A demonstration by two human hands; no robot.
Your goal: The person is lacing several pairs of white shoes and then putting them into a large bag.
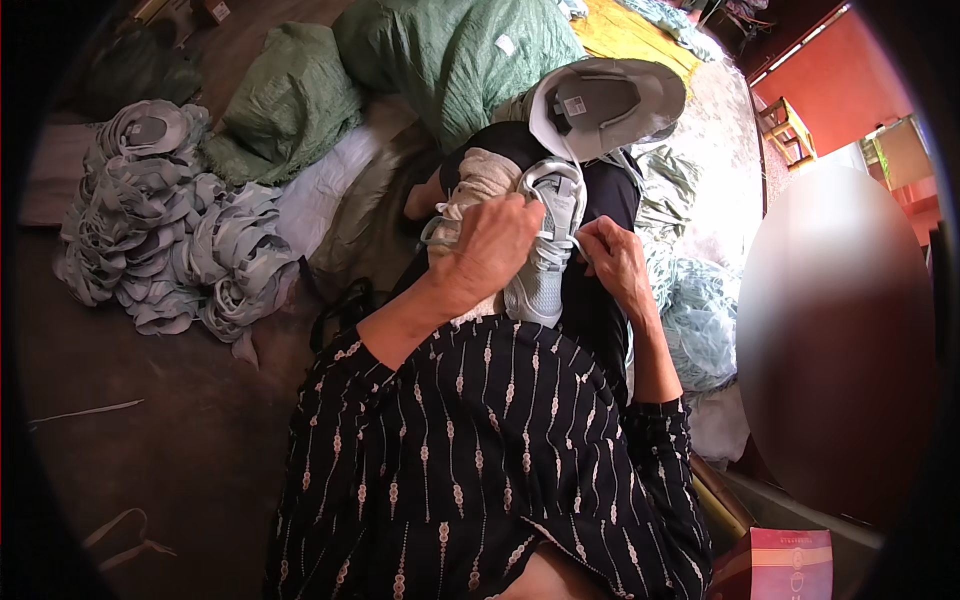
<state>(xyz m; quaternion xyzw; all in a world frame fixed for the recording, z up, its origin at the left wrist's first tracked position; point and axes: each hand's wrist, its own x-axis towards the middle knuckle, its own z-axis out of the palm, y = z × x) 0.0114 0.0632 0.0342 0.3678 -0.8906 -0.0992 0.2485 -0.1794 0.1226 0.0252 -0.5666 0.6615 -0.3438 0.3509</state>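
Observation:
A light grey shoe upper [536, 290] with white laces threaded through its eyelets lies on my lap, toe toward me. My left hand [492, 245] is closed at its left edge near the top eyelets, and a loop of lace shows beside the wrist side of the hand. On the other side, my right hand [613, 258] pinches the white shoelace [568, 240] between thumb and fingers. A beige cloth [484, 176] lies over my left leg, partly under my left hand. Past the knees rests another grey shoe upper [608, 105], opened wide with a label inside.
A large heap of grey shoe uppers [170, 225] lies on the floor to the left. Green woven sacks [455, 60] stand ahead. Clear plastic bags [698, 320] sit at my right, with a pink box [790, 562] at lower right. A large blurred patch covers the far right.

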